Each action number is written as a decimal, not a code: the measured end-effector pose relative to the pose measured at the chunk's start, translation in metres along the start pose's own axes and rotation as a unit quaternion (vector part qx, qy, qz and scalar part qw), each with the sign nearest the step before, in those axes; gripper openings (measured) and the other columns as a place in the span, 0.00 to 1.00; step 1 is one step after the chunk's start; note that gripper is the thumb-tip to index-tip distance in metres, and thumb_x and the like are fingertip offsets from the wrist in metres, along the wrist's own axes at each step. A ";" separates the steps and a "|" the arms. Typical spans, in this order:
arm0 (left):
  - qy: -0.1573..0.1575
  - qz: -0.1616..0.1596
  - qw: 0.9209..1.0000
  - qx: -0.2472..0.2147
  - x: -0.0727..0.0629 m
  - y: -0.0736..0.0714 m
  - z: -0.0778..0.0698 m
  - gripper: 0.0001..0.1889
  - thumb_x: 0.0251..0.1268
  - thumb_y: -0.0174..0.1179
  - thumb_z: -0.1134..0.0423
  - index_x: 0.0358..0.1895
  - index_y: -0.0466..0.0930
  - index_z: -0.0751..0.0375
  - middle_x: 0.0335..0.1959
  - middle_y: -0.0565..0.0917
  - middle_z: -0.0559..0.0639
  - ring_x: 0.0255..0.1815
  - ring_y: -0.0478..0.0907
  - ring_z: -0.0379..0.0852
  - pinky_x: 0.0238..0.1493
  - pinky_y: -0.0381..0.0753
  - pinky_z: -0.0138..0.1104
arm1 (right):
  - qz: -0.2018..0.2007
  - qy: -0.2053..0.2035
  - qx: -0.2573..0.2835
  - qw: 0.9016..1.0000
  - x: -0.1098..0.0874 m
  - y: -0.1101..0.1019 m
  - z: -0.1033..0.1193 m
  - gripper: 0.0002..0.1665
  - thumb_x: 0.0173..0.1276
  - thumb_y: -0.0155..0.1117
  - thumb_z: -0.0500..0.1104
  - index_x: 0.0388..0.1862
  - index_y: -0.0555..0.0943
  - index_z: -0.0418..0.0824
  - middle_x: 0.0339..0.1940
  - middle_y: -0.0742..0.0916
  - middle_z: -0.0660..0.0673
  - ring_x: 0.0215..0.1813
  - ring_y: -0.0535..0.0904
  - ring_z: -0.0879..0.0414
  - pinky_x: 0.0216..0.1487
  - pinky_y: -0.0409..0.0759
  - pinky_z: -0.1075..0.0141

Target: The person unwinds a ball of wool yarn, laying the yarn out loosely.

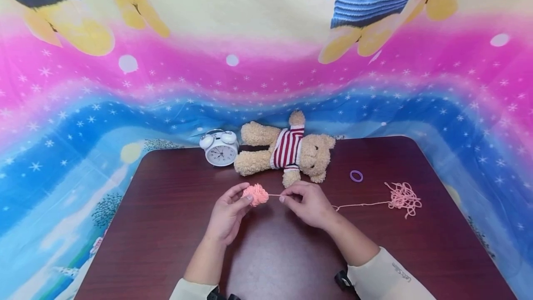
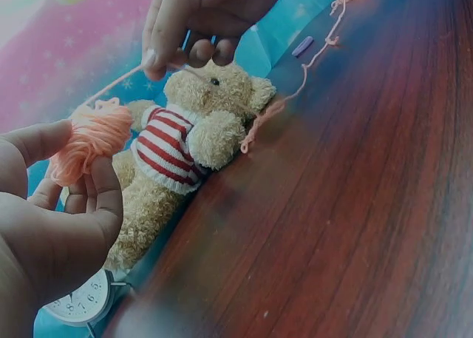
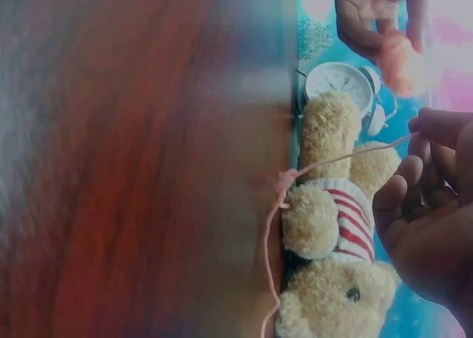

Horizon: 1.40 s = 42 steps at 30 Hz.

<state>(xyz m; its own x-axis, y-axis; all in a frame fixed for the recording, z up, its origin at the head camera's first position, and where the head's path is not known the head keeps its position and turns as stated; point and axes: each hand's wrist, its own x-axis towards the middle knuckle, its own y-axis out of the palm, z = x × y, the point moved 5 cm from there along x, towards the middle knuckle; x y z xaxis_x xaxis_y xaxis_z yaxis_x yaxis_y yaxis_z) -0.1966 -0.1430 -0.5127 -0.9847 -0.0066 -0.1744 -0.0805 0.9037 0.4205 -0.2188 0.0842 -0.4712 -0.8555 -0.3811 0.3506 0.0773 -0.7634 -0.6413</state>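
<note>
A small ball of peach-pink yarn (image 1: 256, 195) is held between the thumb and fingers of my left hand (image 1: 226, 212), raised over the table. To its right my right hand (image 1: 310, 203) pinches the strand (image 1: 275, 195) that comes off the ball, and the short length between both hands looks taut. Past the right hand the yarn hangs down with a small tangle (image 3: 287, 181) in it. From there it runs across the table to a loose heap of the same yarn (image 1: 405, 199) at the right.
Behind the hands a teddy bear (image 1: 287, 149) in a red-and-white striped shirt lies on its side. A white twin-bell alarm clock (image 1: 220, 149) stands left of it. Right of the bear lies a purple ring (image 1: 356, 176). A printed cloth (image 1: 266, 78) hangs around the dark table (image 1: 166, 226).
</note>
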 end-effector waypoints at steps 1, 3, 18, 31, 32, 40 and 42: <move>0.000 0.001 1.000 0.000 0.000 -0.001 0.000 0.24 0.65 0.64 0.77 0.65 0.74 0.71 0.49 0.80 0.56 0.45 0.82 0.45 0.51 0.84 0.37 | 0.000 0.003 0.001 1.000 0.000 -0.002 -0.001 0.03 0.68 0.75 0.44 0.39 0.91 0.49 0.37 0.88 0.59 0.40 0.82 0.63 0.43 0.81 0.65; 0.001 0.002 1.000 0.000 -0.001 -0.002 -0.001 0.26 0.66 0.63 0.77 0.67 0.71 0.74 0.49 0.80 0.56 0.45 0.81 0.45 0.50 0.84 0.37 | -0.001 0.010 0.003 1.000 0.001 -0.007 -0.004 0.02 0.68 0.74 0.44 0.39 0.91 0.50 0.36 0.88 0.60 0.39 0.82 0.64 0.42 0.81 0.65; 0.010 -0.022 1.000 0.001 -0.003 -0.025 -0.010 0.21 0.66 0.62 0.77 0.62 0.76 0.68 0.48 0.82 0.54 0.45 0.82 0.45 0.50 0.84 0.37 | -0.032 0.047 -0.009 0.998 -0.004 -0.045 -0.026 0.03 0.69 0.75 0.45 0.39 0.91 0.49 0.39 0.89 0.58 0.44 0.85 0.60 0.47 0.83 0.59; 0.017 -0.035 0.999 0.003 -0.004 -0.042 -0.018 0.18 0.68 0.62 0.76 0.60 0.77 0.66 0.46 0.81 0.53 0.44 0.82 0.44 0.53 0.84 0.37 | -0.047 0.052 -0.022 0.997 -0.015 -0.076 -0.040 0.05 0.70 0.74 0.43 0.42 0.91 0.46 0.37 0.89 0.57 0.41 0.84 0.59 0.46 0.83 0.58; 0.016 -0.037 0.999 0.003 -0.004 -0.044 -0.018 0.18 0.68 0.62 0.77 0.60 0.77 0.66 0.46 0.82 0.53 0.44 0.82 0.44 0.53 0.84 0.37 | -0.050 0.049 -0.025 0.997 -0.015 -0.078 -0.041 0.04 0.69 0.74 0.43 0.41 0.91 0.46 0.35 0.88 0.58 0.39 0.84 0.60 0.44 0.83 0.59; 0.012 -0.046 0.999 0.008 -0.005 -0.051 -0.019 0.19 0.68 0.61 0.77 0.61 0.76 0.66 0.46 0.81 0.53 0.44 0.82 0.44 0.53 0.84 0.36 | -0.063 0.058 -0.055 0.995 -0.020 -0.098 -0.047 0.05 0.70 0.73 0.45 0.41 0.91 0.48 0.37 0.89 0.59 0.39 0.82 0.60 0.43 0.81 0.59; 0.014 -0.047 0.999 0.008 -0.005 -0.053 -0.020 0.19 0.69 0.61 0.76 0.61 0.76 0.66 0.45 0.81 0.52 0.43 0.81 0.43 0.53 0.84 0.36 | -0.064 0.065 -0.059 0.994 -0.022 -0.102 -0.050 0.04 0.71 0.73 0.45 0.42 0.91 0.49 0.38 0.89 0.58 0.38 0.81 0.60 0.42 0.81 0.58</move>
<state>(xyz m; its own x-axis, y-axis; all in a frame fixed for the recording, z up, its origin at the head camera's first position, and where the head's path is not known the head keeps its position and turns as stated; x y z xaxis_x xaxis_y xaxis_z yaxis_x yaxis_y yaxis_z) -0.1901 -0.1995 -0.5165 -0.9767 -0.1030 -0.1881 -0.1704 0.9053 0.3890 -0.2334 0.1968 -0.4474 -0.9137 -0.2089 0.3485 -0.0900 -0.7324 -0.6749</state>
